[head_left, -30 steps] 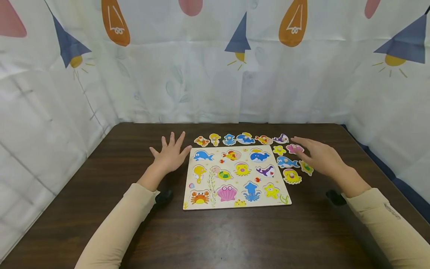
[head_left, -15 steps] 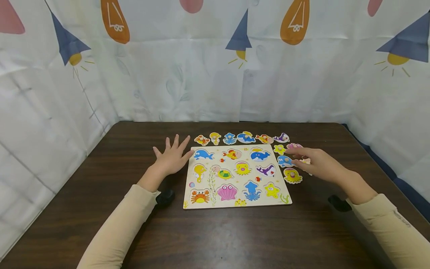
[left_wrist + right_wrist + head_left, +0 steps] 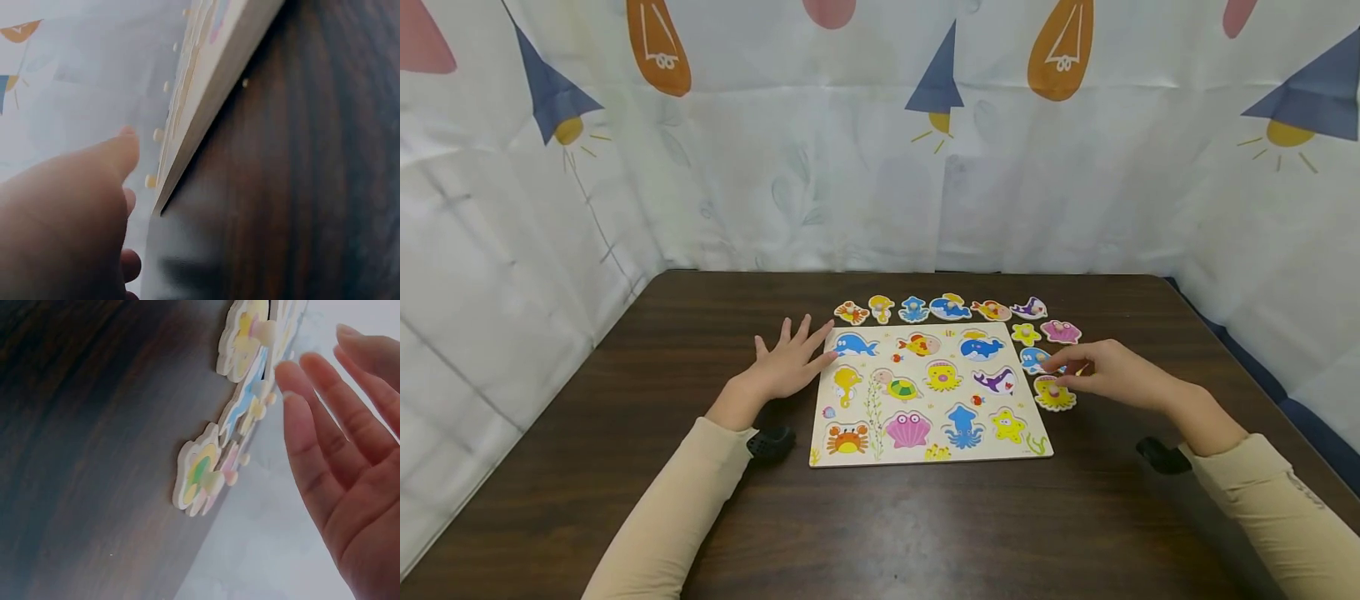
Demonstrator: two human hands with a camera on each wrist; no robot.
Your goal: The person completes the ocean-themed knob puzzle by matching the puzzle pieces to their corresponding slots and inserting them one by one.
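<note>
A wooden puzzle board with sea-animal pictures lies on the table. My left hand is at its left edge, fingers extended and thumb right by the blue whale picture. My right hand hovers over the knobbed pieces on the right, fingers slightly bent, thumb and fingertips apart. Under its fingertips are the blue whale piece and the yellow octopus piece. The turtle piece, mostly hidden by the hand in the head view, shows in the right wrist view. No piece is between the fingers there.
Along the board's far edge runs a row of pieces, among them a crab, a squid and a purple whale. A yellow star and a pink shell lie near the top right corner. A printed curtain hangs behind the table.
My right hand has come down from beside the pink shell to over the blue whale and octopus pieces. My left hand has shifted right, to the board's edge. The pieces lie where they were.
</note>
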